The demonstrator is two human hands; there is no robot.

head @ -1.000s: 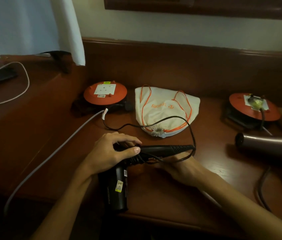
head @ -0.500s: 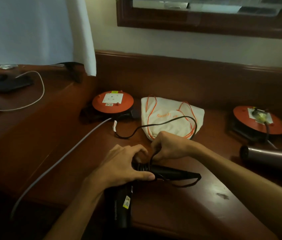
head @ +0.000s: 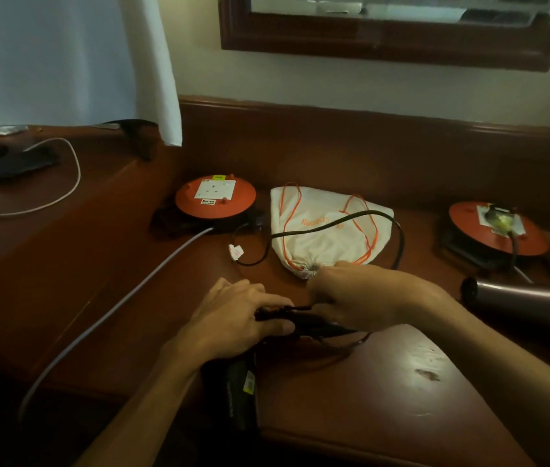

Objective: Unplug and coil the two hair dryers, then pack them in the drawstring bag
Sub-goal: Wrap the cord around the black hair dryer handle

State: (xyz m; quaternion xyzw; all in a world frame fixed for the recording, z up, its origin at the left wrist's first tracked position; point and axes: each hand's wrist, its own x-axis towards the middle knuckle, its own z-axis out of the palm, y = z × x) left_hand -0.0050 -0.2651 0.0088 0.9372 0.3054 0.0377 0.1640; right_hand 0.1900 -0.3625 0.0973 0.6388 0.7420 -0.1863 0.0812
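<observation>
A black hair dryer [head: 236, 389] lies at the table's front edge, its folded handle pointing right. My left hand [head: 236, 315] grips it where barrel and handle meet. My right hand [head: 354, 298] holds its black cord [head: 344, 219] against the handle; the cord loops back over the white drawstring bag [head: 327, 230] with orange strings. The cord's unplugged end with a white tag [head: 235, 252] lies by the left orange cable reel [head: 215, 200]. A second, bronze hair dryer [head: 529, 293] lies at the right, its plug [head: 499, 220] in the right orange reel [head: 499, 232].
A grey cable [head: 115, 308] runs from the left reel off the front edge. A white cable [head: 64, 193] and dark devices lie on the left side table. A white curtain [head: 152, 62] hangs at the back left. A framed mirror [head: 395, 45] is on the wall.
My right hand went from under the handle up and over it, winding the cord round. The loose cord loop has grown shorter. The camera tilted up.
</observation>
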